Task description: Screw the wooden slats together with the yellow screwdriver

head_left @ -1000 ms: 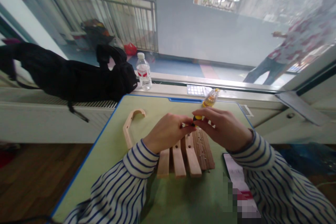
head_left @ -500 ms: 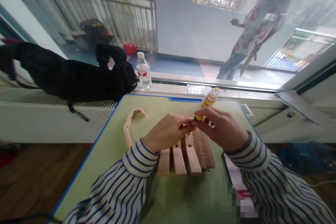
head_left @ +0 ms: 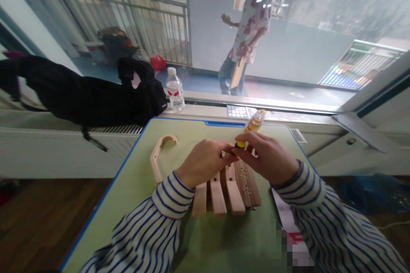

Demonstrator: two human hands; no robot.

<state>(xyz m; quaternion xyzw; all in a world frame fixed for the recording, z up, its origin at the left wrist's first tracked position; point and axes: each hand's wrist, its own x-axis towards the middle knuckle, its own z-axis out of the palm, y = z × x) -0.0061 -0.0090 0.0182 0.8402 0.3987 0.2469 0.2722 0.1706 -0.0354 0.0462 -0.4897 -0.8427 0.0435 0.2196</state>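
Note:
My right hand (head_left: 269, 153) grips a short yellow-and-black screwdriver handle (head_left: 240, 144) between thumb and fingers. My left hand (head_left: 203, 161) meets it from the other side with fingers pinched together at its lower end; what they hold is hidden. Under both hands lie pale wooden pieces with dark holes, among them a left piece (head_left: 200, 202), a middle piece (head_left: 218, 200) and a right piece (head_left: 236, 199). Beside them sits a brown grooved wooden block (head_left: 251, 183) with several small screws on top. A curved wooden hook (head_left: 155, 160) lies apart on the left.
The green table (head_left: 128, 204) has a blue edge against the window sill. A clear bottle with yellow contents (head_left: 256, 120) stands behind my right hand. On the sill are a water bottle (head_left: 175, 94) and a black bag (head_left: 105, 98). Beyond the glass walks a person (head_left: 248, 30) carrying a board.
Both hands stay together at the screwdriver with hardly any movement. Behind the window, the person has moved left. The view has shifted very slightly.

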